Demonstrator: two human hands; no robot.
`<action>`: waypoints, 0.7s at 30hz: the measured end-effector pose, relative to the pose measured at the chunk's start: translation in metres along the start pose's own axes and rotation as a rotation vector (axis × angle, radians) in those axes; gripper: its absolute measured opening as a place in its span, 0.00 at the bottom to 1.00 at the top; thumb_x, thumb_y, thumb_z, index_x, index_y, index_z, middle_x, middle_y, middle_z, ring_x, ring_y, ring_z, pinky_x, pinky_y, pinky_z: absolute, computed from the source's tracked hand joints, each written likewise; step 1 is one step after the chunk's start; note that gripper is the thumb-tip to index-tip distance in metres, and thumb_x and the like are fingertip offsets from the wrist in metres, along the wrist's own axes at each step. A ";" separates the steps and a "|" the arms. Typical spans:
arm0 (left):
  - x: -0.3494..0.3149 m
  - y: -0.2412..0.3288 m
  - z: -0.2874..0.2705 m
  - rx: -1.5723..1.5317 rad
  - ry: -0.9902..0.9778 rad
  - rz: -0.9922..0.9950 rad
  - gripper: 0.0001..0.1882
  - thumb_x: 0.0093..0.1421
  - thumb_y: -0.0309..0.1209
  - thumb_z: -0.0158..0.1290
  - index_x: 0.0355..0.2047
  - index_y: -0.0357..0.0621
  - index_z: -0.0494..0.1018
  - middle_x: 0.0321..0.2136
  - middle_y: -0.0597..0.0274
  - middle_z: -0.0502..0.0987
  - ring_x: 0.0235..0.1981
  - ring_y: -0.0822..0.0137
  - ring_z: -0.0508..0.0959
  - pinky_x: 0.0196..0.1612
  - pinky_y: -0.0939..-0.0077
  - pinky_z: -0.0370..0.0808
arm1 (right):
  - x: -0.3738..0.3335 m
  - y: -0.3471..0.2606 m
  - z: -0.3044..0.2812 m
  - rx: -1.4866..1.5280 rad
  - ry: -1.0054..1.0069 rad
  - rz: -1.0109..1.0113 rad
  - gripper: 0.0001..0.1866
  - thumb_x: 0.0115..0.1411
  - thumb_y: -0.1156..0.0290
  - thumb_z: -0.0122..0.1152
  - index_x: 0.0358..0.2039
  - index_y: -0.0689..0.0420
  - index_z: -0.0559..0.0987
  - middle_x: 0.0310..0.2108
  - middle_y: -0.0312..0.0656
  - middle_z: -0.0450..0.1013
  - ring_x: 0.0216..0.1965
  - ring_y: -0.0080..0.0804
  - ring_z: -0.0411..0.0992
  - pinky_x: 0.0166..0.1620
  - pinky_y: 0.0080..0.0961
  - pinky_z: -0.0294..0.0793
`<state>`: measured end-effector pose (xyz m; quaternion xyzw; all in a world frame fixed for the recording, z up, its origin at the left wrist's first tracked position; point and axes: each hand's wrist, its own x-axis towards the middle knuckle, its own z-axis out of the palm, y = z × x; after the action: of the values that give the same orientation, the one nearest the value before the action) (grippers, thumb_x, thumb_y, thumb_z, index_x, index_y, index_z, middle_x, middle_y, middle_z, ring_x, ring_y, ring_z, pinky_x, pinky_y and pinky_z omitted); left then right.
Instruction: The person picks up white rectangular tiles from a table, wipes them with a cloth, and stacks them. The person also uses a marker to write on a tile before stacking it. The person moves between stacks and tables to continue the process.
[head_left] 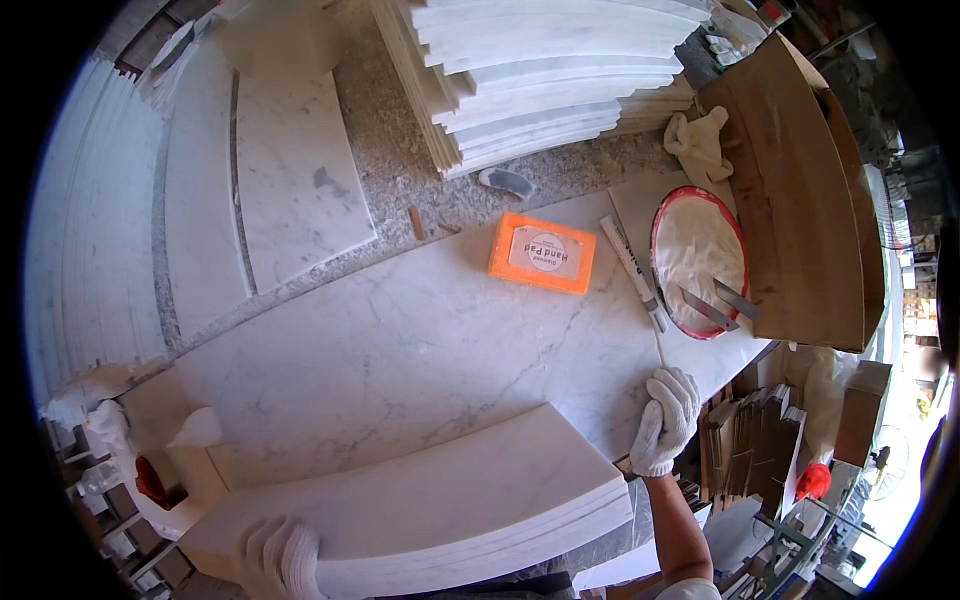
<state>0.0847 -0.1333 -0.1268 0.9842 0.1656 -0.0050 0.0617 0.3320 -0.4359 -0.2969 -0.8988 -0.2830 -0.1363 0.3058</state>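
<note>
Both my hands wear white knit gloves. My left hand is at the near edge of a stack of white marble slabs, its fingers blurred, so I cannot tell whether it grips the top slab. My right hand rests at the right edge of the long grey-veined marble worktop, thumb apart from the slightly bent fingers, with nothing visible in it. Beyond it lie a white marker pen and an orange hand pad. A red-rimmed tub of white paste holds flat metal blades.
Tall marble stacks stand at the back and far left. Two flat slabs lie at the back left. An open cardboard box borders the right side. Folded cardboard stands below the right edge. A cloth glove lies by the box.
</note>
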 end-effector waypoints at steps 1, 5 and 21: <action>0.005 0.006 -0.004 -0.010 -0.015 -0.030 0.32 0.41 0.43 0.65 0.45 0.39 0.73 0.39 0.49 0.76 0.42 0.45 0.75 0.49 0.51 0.70 | 0.000 0.000 0.000 -0.001 0.001 -0.001 0.11 0.61 0.71 0.51 0.38 0.63 0.79 0.43 0.50 0.76 0.49 0.50 0.72 0.59 0.46 0.63; 0.006 0.001 -0.007 -0.034 -0.009 -0.036 0.31 0.41 0.44 0.65 0.44 0.41 0.73 0.38 0.52 0.76 0.41 0.47 0.75 0.48 0.51 0.70 | -0.001 0.000 0.001 -0.007 0.023 -0.015 0.09 0.58 0.73 0.53 0.37 0.61 0.79 0.42 0.48 0.77 0.48 0.49 0.72 0.56 0.45 0.65; -0.003 -0.001 -0.004 0.007 0.166 -0.003 0.32 0.37 0.54 0.67 0.36 0.46 0.72 0.30 0.60 0.75 0.32 0.55 0.75 0.41 0.59 0.69 | -0.004 -0.006 0.001 0.022 0.137 -0.070 0.08 0.59 0.73 0.56 0.37 0.59 0.80 0.41 0.46 0.77 0.48 0.47 0.73 0.56 0.40 0.67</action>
<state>0.0810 -0.1326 -0.1230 0.9812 0.1716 0.0759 0.0443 0.3246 -0.4332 -0.2961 -0.8734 -0.2941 -0.2049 0.3296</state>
